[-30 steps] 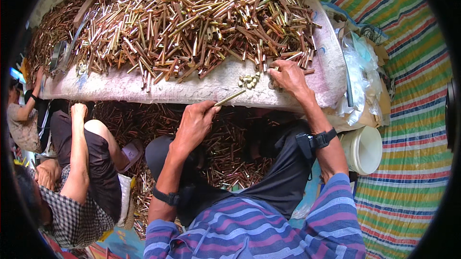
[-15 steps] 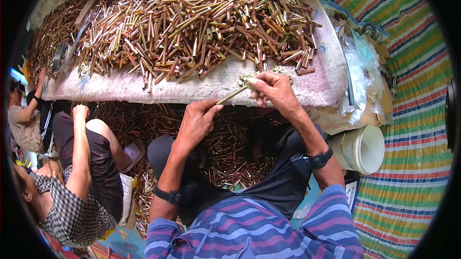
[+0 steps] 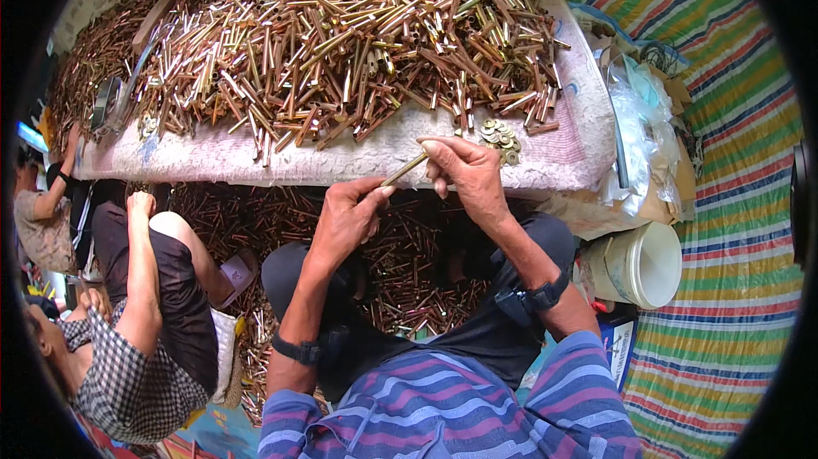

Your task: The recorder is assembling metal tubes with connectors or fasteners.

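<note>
Just off the front edge of the table, my left hand (image 3: 348,214) pinches the lower end of a slim brass-coloured metal tube (image 3: 404,170). The tube slants up to the right. My right hand (image 3: 467,176) is closed at its upper end, with thumb and forefinger on the tip; whether a small part is also in those fingers is hidden. A small pile of round metal washers (image 3: 503,137) lies on the table right beside my right hand. Behind both hands rises a large heap of similar copper- and brass-coloured tubes (image 3: 341,42).
The table (image 3: 579,131) has a pale, worn cover. Many more tubes (image 3: 417,289) cover the floor between my legs. At right stand a white bucket (image 3: 615,267) and clear plastic bags (image 3: 635,118). A co-worker in a checked shirt (image 3: 141,382) sits at left, another person (image 3: 47,220) beyond.
My right hand has shifted left and slightly down onto the tube's upper end, its forearm swinging inward. The washer pile it partly covered is now in plain sight. My left hand barely moved.
</note>
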Available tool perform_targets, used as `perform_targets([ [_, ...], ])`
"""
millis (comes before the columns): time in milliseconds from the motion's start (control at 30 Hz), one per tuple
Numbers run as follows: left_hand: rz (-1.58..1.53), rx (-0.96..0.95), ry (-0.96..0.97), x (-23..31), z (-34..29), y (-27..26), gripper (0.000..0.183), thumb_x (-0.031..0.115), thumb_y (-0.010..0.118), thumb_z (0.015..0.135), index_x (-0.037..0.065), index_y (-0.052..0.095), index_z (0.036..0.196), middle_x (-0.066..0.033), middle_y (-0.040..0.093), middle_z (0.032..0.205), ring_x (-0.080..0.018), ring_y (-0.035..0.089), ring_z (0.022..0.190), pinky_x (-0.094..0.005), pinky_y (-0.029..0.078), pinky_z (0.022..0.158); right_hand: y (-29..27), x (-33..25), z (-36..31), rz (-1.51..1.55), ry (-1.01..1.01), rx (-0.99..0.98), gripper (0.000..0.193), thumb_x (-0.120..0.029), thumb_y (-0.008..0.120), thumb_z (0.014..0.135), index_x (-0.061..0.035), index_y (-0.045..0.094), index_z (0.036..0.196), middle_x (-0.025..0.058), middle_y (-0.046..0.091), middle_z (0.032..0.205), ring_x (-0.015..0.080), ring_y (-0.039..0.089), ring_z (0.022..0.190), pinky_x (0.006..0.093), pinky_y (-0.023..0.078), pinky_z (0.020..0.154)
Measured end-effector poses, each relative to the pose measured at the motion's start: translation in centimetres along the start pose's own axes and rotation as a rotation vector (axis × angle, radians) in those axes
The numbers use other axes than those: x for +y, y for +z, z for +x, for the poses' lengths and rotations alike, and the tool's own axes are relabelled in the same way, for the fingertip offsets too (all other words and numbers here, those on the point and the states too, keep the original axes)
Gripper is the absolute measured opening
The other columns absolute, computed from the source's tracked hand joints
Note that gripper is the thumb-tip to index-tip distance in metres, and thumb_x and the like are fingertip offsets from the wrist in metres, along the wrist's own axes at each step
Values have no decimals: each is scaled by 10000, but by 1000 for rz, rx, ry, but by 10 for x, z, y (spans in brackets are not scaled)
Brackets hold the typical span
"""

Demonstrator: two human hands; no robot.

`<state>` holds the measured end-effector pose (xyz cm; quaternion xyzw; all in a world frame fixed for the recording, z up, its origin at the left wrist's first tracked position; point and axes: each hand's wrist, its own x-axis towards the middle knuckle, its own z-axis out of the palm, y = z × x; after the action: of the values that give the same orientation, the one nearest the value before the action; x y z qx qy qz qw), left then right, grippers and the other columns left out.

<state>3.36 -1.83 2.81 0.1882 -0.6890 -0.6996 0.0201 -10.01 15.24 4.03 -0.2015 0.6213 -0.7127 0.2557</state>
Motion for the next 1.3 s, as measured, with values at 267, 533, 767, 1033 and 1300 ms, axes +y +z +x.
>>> perform_targets([
  [267, -59, -9, 45, 2, -3, -3, 232, 153, 618, 1008, 3, 726, 1149, 32, 583, 682, -30, 473, 476, -213, 345, 398, 13, -3, -8, -286, 40, -330, 262, -182, 657, 993, -16, 704, 1190, 2, 661, 778, 40, 577, 590, 216, 477, 518],
  [533, -53, 4, 3, 1, -1, -6, 208, 154, 612, 1006, -13, 722, 1059, 15, 608, 702, -32, 485, 470, -214, 347, 386, -51, -4, 52, -541, -13, 239, 330, -88, 593, 937, 76, 644, 1219, 103, 719, 793, 101, 636, 583, 248, 515, 522],
  [767, -58, 20, -16, 3, -1, -4, 208, 159, 608, 1005, -12, 720, 1038, 22, 588, 678, -33, 477, 467, -215, 339, 387, -77, 24, 89, -933, -181, 189, 406, -210, 659, 925, 116, 634, 1166, 111, 686, 712, 118, 617, 567, 293, 482, 532],
  [1033, -34, 32, -30, 2, 0, -4, 211, 171, 627, 995, -17, 719, 1019, 22, 580, 659, -35, 472, 463, -219, 340, 389, -84, 23, 96, -785, -114, 211, 398, -274, 683, 870, 111, 689, 974, 150, 693, 695, 213, 671, 622, 344, 520, 605],
  [1300, -22, 39, -29, 1, 1, -4, 231, 185, 618, 999, -16, 699, 919, 26, 552, 608, -37, 466, 446, -220, 336, 386, -48, -16, 51, -146, 51, 129, 205, -198, 617, 990, 5, 642, 1010, 62, 704, 776, 85, 616, 556, 219, 484, 468],
])
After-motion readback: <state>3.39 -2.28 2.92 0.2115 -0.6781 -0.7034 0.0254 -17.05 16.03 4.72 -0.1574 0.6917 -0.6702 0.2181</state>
